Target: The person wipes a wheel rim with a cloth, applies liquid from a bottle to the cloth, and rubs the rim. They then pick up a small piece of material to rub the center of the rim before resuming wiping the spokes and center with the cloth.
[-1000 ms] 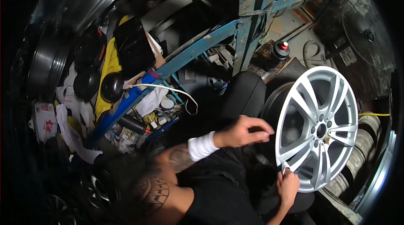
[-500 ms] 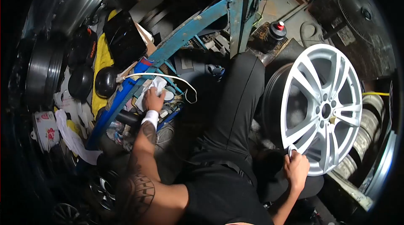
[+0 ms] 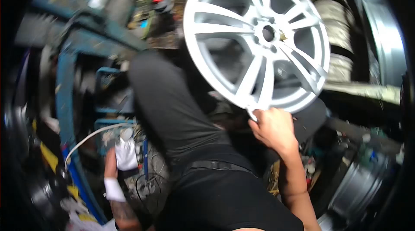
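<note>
Our right hand [image 3: 274,130] is at the near edge of the silver wheel [image 3: 262,44], fingers curled and clamped on a small white scrap [image 3: 251,112] against the rim. The wheel is up front, to the right of our bent knee [image 3: 152,69], its spoked face towards us. Down on our left, our left hand [image 3: 111,162] is beside a white cloth [image 3: 126,155]; blur keeps us from telling whether its fingers are closed. A pale cable [image 3: 87,137] curves near it, and a red-capped bottle [image 3: 161,9] stands beyond the knee.
</note>
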`<action>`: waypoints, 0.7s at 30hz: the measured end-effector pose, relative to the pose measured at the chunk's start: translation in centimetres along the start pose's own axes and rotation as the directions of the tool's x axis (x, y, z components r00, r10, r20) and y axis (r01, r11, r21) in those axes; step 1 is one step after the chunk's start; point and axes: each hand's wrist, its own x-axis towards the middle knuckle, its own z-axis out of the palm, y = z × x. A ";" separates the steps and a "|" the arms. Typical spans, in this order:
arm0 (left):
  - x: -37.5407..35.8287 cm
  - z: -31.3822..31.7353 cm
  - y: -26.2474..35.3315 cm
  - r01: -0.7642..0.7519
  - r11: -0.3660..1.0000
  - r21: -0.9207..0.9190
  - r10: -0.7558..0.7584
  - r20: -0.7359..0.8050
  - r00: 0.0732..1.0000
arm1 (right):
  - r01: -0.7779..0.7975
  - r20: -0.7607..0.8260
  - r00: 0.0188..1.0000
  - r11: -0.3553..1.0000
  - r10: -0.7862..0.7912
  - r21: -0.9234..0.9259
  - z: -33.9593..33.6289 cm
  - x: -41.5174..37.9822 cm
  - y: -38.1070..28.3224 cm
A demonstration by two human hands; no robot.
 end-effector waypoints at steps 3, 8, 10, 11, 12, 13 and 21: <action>-7.7 9.9 12.1 0.100 0.990 -0.099 -0.032 0.535 0.844 | -0.047 -0.038 0.998 0.998 0.048 0.049 1.1 0.6 1.3; -8.0 20.0 20.4 -0.276 0.945 -0.173 0.324 0.592 0.738 | -0.041 -0.017 0.999 0.989 0.044 0.144 1.2 0.5 1.7; -7.0 24.5 24.1 -0.366 0.918 -0.153 0.381 0.597 0.706 | -0.052 -0.037 0.998 0.988 0.057 0.142 1.4 -0.2 1.3; -6.2 26.2 25.2 -0.457 0.885 -0.094 0.420 0.587 0.692 | -0.009 -0.026 1.000 0.988 0.013 0.157 0.4 -0.9 1.2; -6.3 28.3 26.6 -0.524 0.848 -0.085 0.465 0.594 0.656 | -0.023 -0.061 0.998 0.981 0.036 0.193 0.7 -0.6 1.2; -6.6 30.4 27.7 -0.583 0.809 -0.072 0.499 0.608 0.617 | -0.043 -0.089 0.994 0.971 0.065 0.235 1.0 -0.2 1.2; -5.5 38.5 27.4 -0.942 0.301 0.150 0.699 0.637 0.325 | -0.124 -0.069 0.988 0.971 0.141 0.205 2.4 0.2 0.5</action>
